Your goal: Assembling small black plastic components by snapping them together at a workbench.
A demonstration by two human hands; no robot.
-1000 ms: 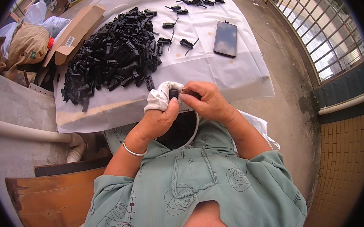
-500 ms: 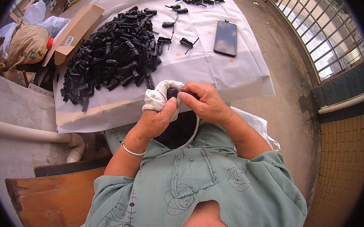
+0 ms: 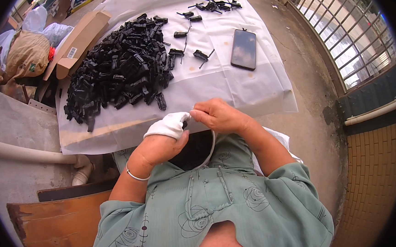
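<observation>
My left hand (image 3: 163, 145) has a white cloth covering (image 3: 167, 124) over its fingers, like a partial glove. Its fingers are closed round a small black plastic part (image 3: 185, 123), of which only a bit shows. Against its fingertips, my right hand (image 3: 219, 116) is closed in a pinch. Whatever the right fingers hold is hidden. Both hands are just off the near edge of the table, above my lap. A big heap of black plastic parts (image 3: 125, 64) lies beyond them to the left.
White sheeting (image 3: 209, 88) covers the table. Several loose black pieces with thin stems (image 3: 201, 55) lie right of the heap, and a small cluster (image 3: 217, 5) sits at the far end. A phone (image 3: 243, 49) rests at the right. Cardboard (image 3: 80, 42) leans at the left edge.
Both hands have come slightly nearer to me. The black part that showed between them is now mostly hidden by the white cloth and fingers. My right hand has turned, its knuckles up.
</observation>
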